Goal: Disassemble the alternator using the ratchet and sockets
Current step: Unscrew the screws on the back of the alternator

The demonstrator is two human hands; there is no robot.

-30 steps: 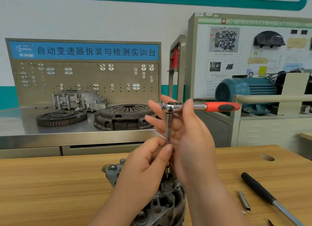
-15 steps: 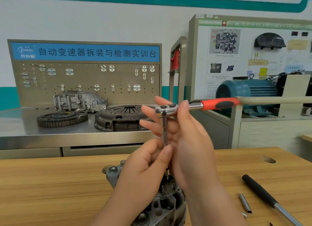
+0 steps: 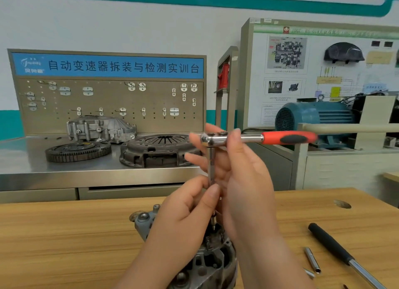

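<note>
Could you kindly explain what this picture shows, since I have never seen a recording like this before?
No robot here: a camera worn on a person's head looks forward and down at their bare hands. The right hand grips the head of a red-handled ratchet. The left hand pinches the extension bar that runs down from it into the alternator, which sits on a wooden table. To the right lie a black-handled tool and a small metal rod. Behind, a steel bench holds a flywheel and a clutch cover.
</note>
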